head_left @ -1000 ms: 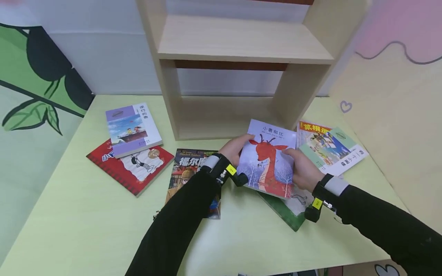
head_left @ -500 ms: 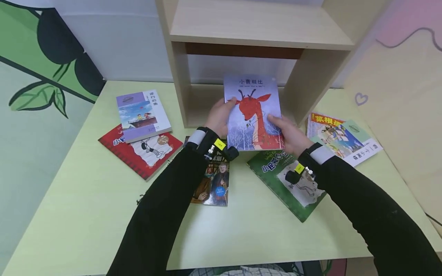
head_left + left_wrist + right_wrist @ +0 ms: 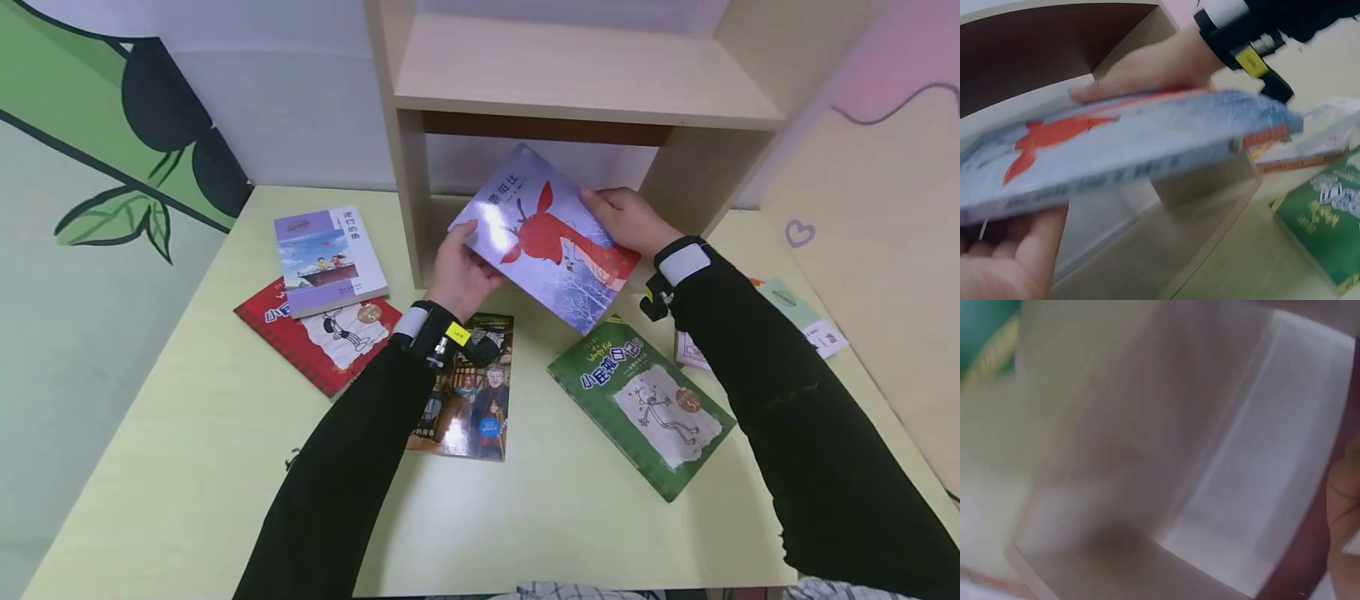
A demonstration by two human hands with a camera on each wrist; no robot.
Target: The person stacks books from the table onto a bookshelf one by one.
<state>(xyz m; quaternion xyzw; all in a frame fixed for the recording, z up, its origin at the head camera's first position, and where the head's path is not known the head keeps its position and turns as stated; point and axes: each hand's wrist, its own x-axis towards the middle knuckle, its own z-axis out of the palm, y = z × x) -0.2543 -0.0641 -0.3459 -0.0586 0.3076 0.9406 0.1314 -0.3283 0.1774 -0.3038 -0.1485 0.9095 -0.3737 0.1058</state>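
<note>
A lilac picture book with a red deer on its cover point(image 3: 551, 242) is held tilted in front of the lower shelf opening. My left hand point(image 3: 461, 271) grips its left corner, thumb on the cover and fingers underneath. At the opposite edge my right hand point(image 3: 630, 221) holds it, thumb over the cover. From the left wrist, the book's spine point(image 3: 1116, 178) shows, with the left fingers point(image 3: 1038, 244) beneath it. Only a sliver of the right hand point(image 3: 1344, 512) appears in the right wrist view, which is blurred.
A wooden bookshelf point(image 3: 592, 100) stands at the table's back. On the table point(image 3: 247, 483) lie a purple-and-white book point(image 3: 330, 258) on a red book point(image 3: 330, 346), a dark comic-style book point(image 3: 472, 408), a green book point(image 3: 645, 408) and further books point(image 3: 798, 312) partly behind the right sleeve.
Both hands have carried the deer book from the right of the table to the shelf front. It has turned from upright to diagonal, and the right hand has shifted up along its edge.
</note>
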